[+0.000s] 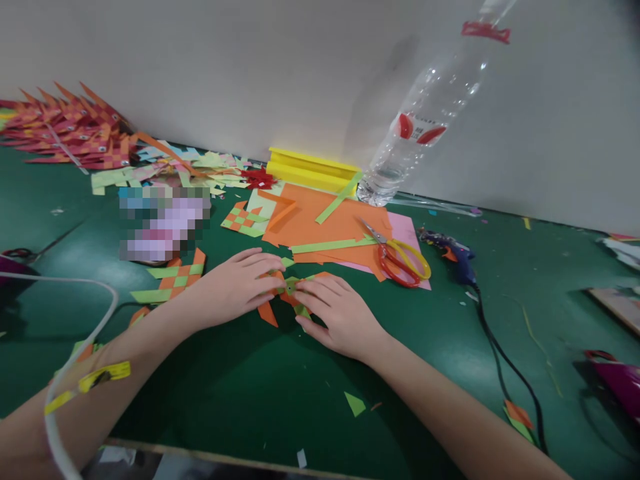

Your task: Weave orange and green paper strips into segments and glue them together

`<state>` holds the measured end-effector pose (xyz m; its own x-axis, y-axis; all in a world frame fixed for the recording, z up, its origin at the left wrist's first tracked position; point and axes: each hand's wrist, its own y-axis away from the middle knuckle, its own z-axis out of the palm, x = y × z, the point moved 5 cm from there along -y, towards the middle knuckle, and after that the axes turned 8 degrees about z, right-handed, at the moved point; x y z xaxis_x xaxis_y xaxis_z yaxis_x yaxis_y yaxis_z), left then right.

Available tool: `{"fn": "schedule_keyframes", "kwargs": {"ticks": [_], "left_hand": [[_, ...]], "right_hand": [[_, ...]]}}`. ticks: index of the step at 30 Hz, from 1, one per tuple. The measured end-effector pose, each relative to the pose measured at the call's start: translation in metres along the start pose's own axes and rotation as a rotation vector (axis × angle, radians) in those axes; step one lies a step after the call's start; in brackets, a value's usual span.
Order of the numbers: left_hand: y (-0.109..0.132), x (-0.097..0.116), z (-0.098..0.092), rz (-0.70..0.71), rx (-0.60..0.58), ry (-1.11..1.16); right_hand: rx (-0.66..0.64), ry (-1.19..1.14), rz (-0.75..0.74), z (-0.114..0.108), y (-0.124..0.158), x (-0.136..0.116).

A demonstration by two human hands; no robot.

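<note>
My left hand (245,283) and my right hand (335,310) meet over a small orange and green folded paper piece (291,288) on the green table. Fingers of my left hand are closed on its left side, and those of my right hand pinch its right side. An orange strip end (268,312) sticks out below the left fingertips. Left of my left hand lies a woven orange and green paper piece (183,277), partly hidden by the wrist. Another woven piece (243,219) rests behind the hands. Much of the held piece is covered by my fingers.
Scissors (403,261) lie on orange sheets (305,213) behind my right hand. A bottle (415,133) leans against the wall. A glue gun (455,257) with a black cord is at right. Red-orange folded papers (75,133) are piled at left. A white cable (113,300) crosses my left forearm.
</note>
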<state>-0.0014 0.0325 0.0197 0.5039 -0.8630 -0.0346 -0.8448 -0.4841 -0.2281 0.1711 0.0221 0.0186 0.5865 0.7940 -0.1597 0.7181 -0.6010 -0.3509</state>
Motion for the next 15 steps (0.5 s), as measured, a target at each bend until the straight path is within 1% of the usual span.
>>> {"fn": "schedule_keyframes", "kwargs": {"ticks": [5,15], "left_hand": [[-0.0008,0.0005,-0.0021,-0.010,0.014,0.001],[-0.0009,-0.0003,0.0007,-0.019,-0.001,0.015]], "right_hand": [[-0.051,0.032,0.011,0.0025,-0.0001,0.0004],[-0.083,0.013,0.022,0.0056,0.0011,0.0004]]}}
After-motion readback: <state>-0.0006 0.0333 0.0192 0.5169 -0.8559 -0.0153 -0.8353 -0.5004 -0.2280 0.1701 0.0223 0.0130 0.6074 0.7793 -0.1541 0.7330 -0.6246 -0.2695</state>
